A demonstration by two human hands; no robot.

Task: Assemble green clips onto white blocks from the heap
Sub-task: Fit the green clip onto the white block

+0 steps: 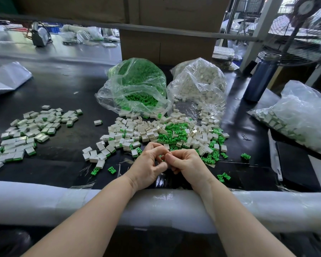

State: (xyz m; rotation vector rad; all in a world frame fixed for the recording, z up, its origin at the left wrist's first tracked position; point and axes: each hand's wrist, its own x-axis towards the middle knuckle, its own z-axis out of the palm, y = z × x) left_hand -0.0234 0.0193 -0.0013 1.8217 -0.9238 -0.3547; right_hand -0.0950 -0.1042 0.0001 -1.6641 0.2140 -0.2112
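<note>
1. A small green clip (163,158) shows between the two hands, which meet just in front of the heap (161,135); the part is mostly hidden by the fingers.
2. The left hand (148,166) has its fingers curled narrow, pinching at the part; the right hand (186,165) curls the same way, thumb tip touching the left fingers.
3. The heap of white blocks and green clips lies at 12 o'clock from the hands, on the black worktop (67,93).
4. Loose clips (112,170) lie at 9 o'clock of the hands, more at 3 o'clock.
5. At 10 o'clock lies a spread of finished blocks (30,130) with green edges.
6. Beyond the heap, a clear bag of green clips (137,86) sits at 12 o'clock, a bag of white blocks (200,84) at 1 o'clock.
7. At 2 o'clock stand a dark blue bottle (261,78) and another filled bag (296,115).
8. Both forearms rest on a white foam edge pad (44,203).
</note>
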